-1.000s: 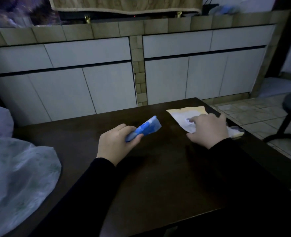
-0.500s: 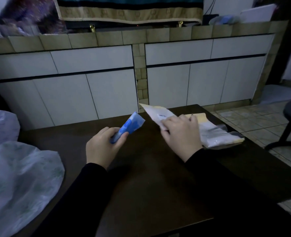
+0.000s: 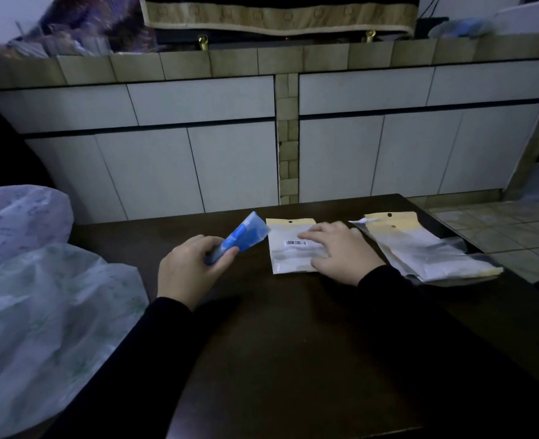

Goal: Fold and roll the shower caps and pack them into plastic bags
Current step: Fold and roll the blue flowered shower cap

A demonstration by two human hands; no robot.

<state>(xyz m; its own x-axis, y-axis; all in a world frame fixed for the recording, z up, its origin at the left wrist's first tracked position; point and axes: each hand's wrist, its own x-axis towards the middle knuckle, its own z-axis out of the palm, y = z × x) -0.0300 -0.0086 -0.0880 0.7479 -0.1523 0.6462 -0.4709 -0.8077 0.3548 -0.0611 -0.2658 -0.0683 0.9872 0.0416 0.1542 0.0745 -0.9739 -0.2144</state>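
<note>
Left hand (image 3: 189, 270) curled, thumb and fingers gripping a blue roll (image 3: 240, 236), knuckles up, forearm in black sleeve running in from lower left. Right hand (image 3: 341, 251) palm down, fingers spread fairly straight and pointing left, pressing flat on a bag (image 3: 288, 253); black-sleeved forearm angles in from lower right
</note>
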